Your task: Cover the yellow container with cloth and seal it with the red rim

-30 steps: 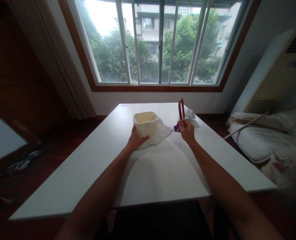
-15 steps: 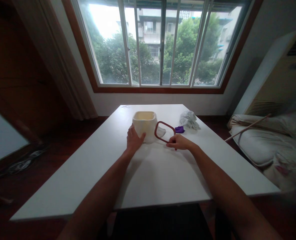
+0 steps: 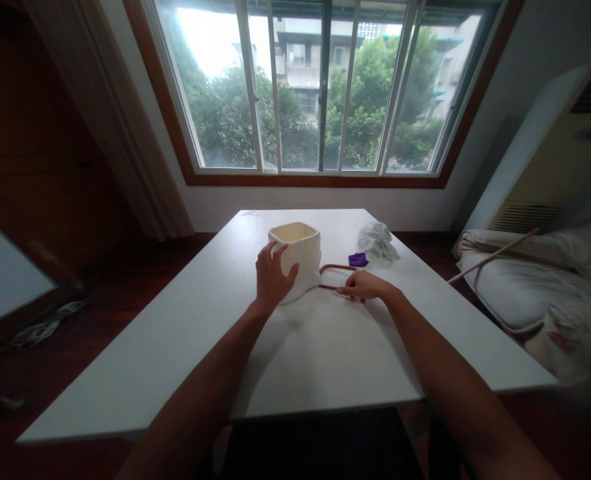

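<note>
A cream, square-mouthed bin (image 3: 302, 263) stands on the white table, turned with a corner toward me; pale, loose-looking material shows around its lower part. My left hand (image 3: 274, 273) is at its near left side, fingers spread and thumb apart against or just in front of the wall; contact is hard to tell. To the right, my right hand (image 3: 360, 285) pinches a reddish-brown rounded-square ring (image 3: 339, 267) by its near right part. The ring is held nearly flat, its left end close beside the bin.
On the white table (image 3: 175, 360), a small purple piece (image 3: 358, 259) and a crumpled whitish plastic bag (image 3: 376, 240) lie beyond my right hand. A window (image 3: 320, 100) is behind the table. At right, a stick (image 3: 495, 256) rests across a cushioned seat (image 3: 505, 293).
The bin has turned and shifted slightly right and nearer. My left hand's fingers have spread and moved up by its rim. The ring has tipped from upright to nearly flat in my right hand.
</note>
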Demonstrator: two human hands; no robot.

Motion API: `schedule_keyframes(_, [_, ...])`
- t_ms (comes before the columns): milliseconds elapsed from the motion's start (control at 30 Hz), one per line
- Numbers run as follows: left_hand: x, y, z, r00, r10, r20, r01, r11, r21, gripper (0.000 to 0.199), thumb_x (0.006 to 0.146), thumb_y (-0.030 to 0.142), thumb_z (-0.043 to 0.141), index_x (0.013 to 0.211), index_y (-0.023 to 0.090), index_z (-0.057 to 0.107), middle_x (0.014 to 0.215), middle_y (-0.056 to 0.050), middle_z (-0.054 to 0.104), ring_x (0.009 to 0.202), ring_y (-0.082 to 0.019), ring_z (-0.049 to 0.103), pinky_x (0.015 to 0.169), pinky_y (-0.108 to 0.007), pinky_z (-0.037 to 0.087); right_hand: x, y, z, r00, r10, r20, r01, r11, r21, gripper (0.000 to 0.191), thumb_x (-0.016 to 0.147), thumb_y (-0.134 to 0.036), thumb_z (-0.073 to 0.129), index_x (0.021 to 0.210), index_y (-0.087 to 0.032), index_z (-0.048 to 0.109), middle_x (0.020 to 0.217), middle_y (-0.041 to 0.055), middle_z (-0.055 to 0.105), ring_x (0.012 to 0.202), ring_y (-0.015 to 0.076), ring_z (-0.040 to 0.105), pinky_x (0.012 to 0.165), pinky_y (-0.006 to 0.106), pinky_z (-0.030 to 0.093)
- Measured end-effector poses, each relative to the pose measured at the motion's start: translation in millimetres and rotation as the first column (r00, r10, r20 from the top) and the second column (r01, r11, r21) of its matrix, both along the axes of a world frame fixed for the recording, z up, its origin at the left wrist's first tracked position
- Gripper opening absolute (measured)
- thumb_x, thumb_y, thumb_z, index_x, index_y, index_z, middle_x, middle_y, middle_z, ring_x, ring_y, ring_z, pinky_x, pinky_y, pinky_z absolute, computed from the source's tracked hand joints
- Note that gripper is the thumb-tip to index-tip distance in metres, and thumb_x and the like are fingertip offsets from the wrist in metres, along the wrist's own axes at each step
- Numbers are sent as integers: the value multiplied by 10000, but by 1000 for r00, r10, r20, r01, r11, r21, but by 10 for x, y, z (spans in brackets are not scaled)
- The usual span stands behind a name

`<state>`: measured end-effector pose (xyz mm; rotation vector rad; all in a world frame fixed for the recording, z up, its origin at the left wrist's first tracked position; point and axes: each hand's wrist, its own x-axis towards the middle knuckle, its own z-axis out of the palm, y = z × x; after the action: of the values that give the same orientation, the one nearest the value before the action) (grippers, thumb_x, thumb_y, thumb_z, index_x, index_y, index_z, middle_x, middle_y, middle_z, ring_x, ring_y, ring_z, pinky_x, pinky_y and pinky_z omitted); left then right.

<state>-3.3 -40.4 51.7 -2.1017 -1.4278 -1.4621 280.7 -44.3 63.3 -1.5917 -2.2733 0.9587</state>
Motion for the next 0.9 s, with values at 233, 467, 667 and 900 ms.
schedule_keyframes(233, [-49,124,-154,999,22,-41,-25,996,-81,686,873,467,580,1477,226,359,1470,-157,395,1369,-337,366,1123,-524,344,-3,-27,35,999,34,-21,-35,999,-31,604,693,-755,660,615,-157,701,597,66,684,443,131,565,450,239,419])
schedule_keyframes(467, [-130,202,-249,989,101,-104,-123,966,-229,642,864,459,595,1443,227,445,1491,-176,386,1378,-397,347,1095,-606,328,-112,-52,-19,965,232,-123,-242,968,-69,522,742,-657,678,727,-140,749,592,41,671,494,119,567,482,215,417])
schedule_keyframes(667, [34,-80,82,983,-158,-92,133,964,-230,321,932,417,503,1138,219,648,1072,-96,657,1007,-258,616,937,-421,477,-1,185,-205,976,-19,-219,89,945,315,417,845,-522,619,869,-129,757,673,56,710,571,151,633,588,252,454])
schedule_keyframes(900, [316,-384,136,675,-722,-154,357,502,-788,473,680,567,772,1045,269,729,952,-23,710,803,-197,644,694,-278,464,150,329,-327,973,-182,-141,228,849,477,313,865,-410,602,833,-143,763,785,73,747,651,159,623,639,268,451])
